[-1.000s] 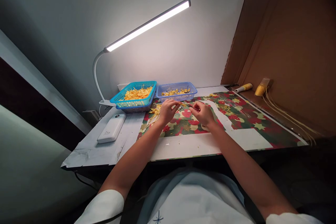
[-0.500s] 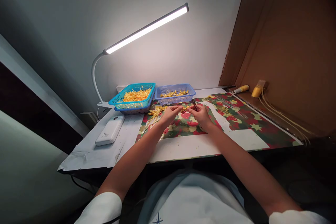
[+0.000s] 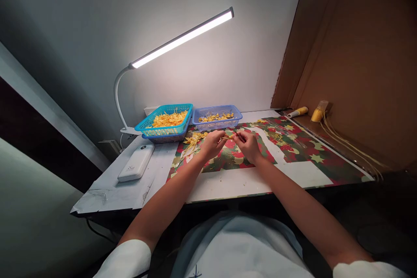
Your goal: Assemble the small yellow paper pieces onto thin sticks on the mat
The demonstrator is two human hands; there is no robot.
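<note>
My left hand (image 3: 214,144) is closed, its fingertips pinching a small yellow wired piece (image 3: 229,137) over the patterned sheet. Facing it from the right, my right hand (image 3: 249,146) has its fingers pressed together at the other end of that piece. A thin dark tool was plain in the right hand earlier; now it is mostly hidden by the fingers, and its kind cannot be told. Just left of my left hand lies a bunch of yellow flower-like pieces on thin stems (image 3: 194,140).
A turquoise basket (image 3: 143,129) of yellow petal-like pieces and a purple basket (image 3: 240,116) with smaller ones stand at the back. A lit lamp (image 3: 182,39) reaches overhead. A white power bank (image 3: 136,163) lies left. Cardboard (image 3: 355,61) walls the right side, near a yellow spool (image 3: 317,114).
Both hands have turned and their fingers have closed in more around the small piece. The dark tool that stuck up from my right hand no longer stands out.
</note>
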